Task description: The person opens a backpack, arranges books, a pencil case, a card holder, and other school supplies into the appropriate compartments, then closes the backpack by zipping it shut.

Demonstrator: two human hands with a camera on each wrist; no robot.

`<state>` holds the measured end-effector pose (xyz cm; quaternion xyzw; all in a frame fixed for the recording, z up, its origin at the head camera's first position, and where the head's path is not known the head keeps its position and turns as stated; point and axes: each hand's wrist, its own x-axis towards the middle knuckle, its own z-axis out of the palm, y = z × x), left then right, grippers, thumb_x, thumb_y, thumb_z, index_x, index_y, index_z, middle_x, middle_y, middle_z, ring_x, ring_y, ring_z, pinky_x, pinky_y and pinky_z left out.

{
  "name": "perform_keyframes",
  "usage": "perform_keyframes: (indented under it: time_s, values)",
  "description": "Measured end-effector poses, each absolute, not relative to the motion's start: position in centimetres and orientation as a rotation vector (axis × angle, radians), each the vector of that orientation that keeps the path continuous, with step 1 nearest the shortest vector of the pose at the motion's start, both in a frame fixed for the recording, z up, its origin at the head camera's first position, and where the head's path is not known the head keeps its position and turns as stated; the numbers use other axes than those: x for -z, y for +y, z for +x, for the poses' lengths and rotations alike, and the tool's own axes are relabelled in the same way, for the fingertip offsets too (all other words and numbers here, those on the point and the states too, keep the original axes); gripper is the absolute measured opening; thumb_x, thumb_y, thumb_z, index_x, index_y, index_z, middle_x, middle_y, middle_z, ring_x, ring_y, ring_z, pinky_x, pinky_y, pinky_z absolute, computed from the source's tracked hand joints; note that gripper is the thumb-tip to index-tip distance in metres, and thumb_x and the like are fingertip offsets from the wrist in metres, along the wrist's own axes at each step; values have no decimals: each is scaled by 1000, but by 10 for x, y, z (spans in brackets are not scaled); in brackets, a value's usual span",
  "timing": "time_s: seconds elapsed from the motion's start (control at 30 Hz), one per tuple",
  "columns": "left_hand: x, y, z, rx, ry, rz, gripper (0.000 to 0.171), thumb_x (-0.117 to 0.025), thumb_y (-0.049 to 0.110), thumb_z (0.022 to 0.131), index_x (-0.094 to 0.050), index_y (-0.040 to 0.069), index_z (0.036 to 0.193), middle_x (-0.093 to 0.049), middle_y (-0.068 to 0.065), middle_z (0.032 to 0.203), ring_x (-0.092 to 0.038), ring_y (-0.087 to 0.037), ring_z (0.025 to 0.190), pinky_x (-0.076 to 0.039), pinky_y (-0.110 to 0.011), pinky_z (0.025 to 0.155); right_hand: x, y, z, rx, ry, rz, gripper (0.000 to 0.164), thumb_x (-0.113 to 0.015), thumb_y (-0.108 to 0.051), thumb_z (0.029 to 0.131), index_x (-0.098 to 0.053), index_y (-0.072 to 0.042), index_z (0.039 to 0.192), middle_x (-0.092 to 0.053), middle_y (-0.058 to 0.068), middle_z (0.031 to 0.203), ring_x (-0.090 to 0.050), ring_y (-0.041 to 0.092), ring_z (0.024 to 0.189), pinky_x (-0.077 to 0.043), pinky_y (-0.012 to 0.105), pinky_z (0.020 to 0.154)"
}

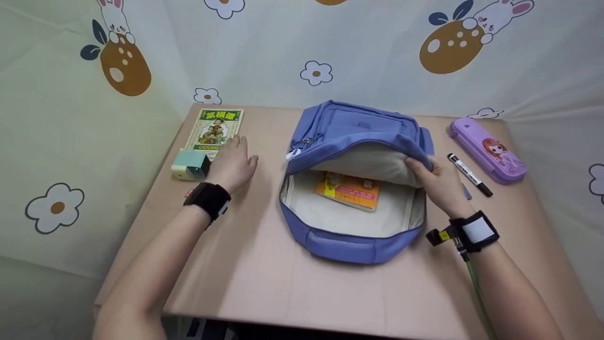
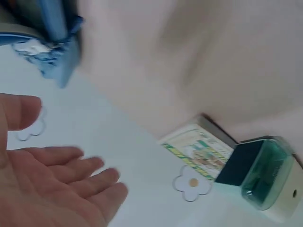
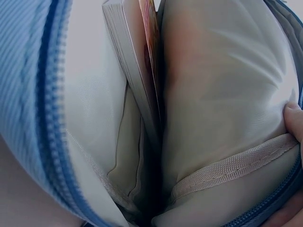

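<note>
A blue backpack (image 1: 363,125) lies on the table with its main compartment unzipped. My right hand (image 1: 441,184) pinches the edge of its raised front flap, thumb on the pale lining (image 3: 232,94). Inside lies an orange-covered book (image 1: 349,191); the right wrist view shows its page edges (image 3: 128,61). My left hand (image 1: 233,163), fingers extended and holding nothing, is by a green and yellow book (image 1: 214,127) at the far left. In the left wrist view its palm (image 2: 52,189) is apart from that book. Close to the left wrist stands a teal and cream pencil sharpener (image 1: 188,165).
To the right of the backpack lie a black and white marker (image 1: 469,174) and a purple pencil case (image 1: 488,151) with a cartoon girl. A patterned curtain (image 1: 368,52) hangs behind and beside the table (image 1: 264,278). A green cable (image 1: 476,288) runs along my right forearm.
</note>
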<state>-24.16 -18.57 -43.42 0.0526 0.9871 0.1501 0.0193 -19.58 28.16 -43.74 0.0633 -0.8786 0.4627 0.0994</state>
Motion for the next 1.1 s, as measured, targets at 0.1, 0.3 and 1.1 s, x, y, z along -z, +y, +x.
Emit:
perform_keyframes:
  time_s: [0.1, 0.3, 1.1]
  values:
    - [445, -187, -254, -413, 3038, 144, 72, -40, 34, 108, -15, -14, 156, -11, -34, 163, -10, -47, 152, -7, -53, 124, 439, 282, -196, -1368, -2583, 195, 51, -66, -44, 99, -51, -5, 70, -42, -1, 60, -37, 10, 50, -30, 27, 42]
    - [463, -185, -266, -358, 2966, 83, 70, -29, 34, 110, -10, -15, 156, -6, -35, 163, -8, -48, 152, -7, -54, 123, 442, 281, -196, -1362, -2565, 208, 49, -66, -43, 100, -52, -6, 70, -42, 0, 61, -37, 11, 52, -29, 27, 43]
    - [491, -186, -270, -461, 2907, -376, 102, -40, 62, 102, -7, -21, 152, -2, -42, 160, -2, -51, 152, -6, -54, 123, 440, 281, -196, -1378, -2563, 210, 52, -67, -42, 99, -48, -5, 67, -41, -1, 61, -36, 11, 52, -28, 27, 43]
